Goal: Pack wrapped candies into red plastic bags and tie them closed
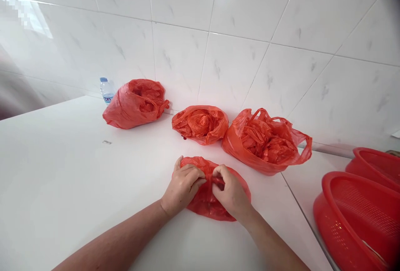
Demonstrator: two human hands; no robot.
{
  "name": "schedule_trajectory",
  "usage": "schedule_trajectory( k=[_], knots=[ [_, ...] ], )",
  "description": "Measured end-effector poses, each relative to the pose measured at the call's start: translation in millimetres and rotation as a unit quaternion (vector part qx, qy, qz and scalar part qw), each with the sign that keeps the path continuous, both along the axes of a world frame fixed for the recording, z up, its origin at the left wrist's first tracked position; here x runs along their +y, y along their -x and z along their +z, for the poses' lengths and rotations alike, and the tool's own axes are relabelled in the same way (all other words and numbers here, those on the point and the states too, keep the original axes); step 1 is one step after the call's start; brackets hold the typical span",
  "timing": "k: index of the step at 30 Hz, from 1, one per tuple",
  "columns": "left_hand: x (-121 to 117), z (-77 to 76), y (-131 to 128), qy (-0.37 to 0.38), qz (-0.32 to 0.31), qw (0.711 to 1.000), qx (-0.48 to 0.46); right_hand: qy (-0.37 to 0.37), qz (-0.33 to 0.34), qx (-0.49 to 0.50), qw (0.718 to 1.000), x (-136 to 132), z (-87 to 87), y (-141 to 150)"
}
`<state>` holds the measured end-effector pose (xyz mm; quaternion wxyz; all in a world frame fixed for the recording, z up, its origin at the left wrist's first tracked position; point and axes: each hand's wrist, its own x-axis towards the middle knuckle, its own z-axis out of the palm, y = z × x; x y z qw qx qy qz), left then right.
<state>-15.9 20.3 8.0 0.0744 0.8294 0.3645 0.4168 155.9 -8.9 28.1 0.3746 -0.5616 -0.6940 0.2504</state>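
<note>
A red plastic bag [212, 210] lies on the white table in front of me, its film gathered in the middle. My left hand [186, 182] pinches the gathered film from the left, with one finger lifted at the bag's far edge. From the right, my right hand [229, 190] pinches the same bunched film, thumb and forefinger close together. A dark fold or opening shows beside the right fingertips. What the bag holds, if anything, I cannot make out through the red film.
Behind it stand a small red bag [200, 123], a fuller red bag with handles [268, 146] and a bulging red bag [134, 104], all holding crumpled red plastic. A water bottle [106, 91] is near the tiled wall. Red baskets [331, 212] sit right, past a table seam.
</note>
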Motion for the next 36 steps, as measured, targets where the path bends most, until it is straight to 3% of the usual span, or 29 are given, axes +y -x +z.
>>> schedule_trajectory(
  k=[4,7,13,18,24,32,36],
  knots=[
    [-3.5,1.5,-2.8,-0.004,-0.010,1.000,0.004,-0.060,-0.081,-0.092,0.991,3.5,-6.9,-4.5],
    [-4.9,1.5,-4.1,-0.004,-0.016,1.000,0.006,-0.054,-0.072,-0.104,0.991,4.5,-8.1,-8.3],
    [-1.8,-5.6,-3.2,-0.007,-0.004,1.000,0.006,-0.061,0.022,0.010,0.998,0.8,-3.1,-7.8],
    [2.3,-8.3,0.0,-0.009,0.020,1.000,0.007,0.006,0.055,0.121,0.991,-3.0,8.5,-5.4],
    [1.0,-2.1,0.5,-0.063,-0.003,0.998,-0.013,0.035,-0.058,0.198,0.978,1.8,8.9,-5.8],
    [4.3,0.4,5.2,-0.039,0.058,0.998,-0.001,-0.104,-0.212,0.253,0.938,23.6,3.8,-43.4],
    [12.9,2.6,11.8,-0.078,0.074,0.994,0.012,-0.136,-0.248,0.175,0.943,31.9,-5.7,-59.0]
  ],
)
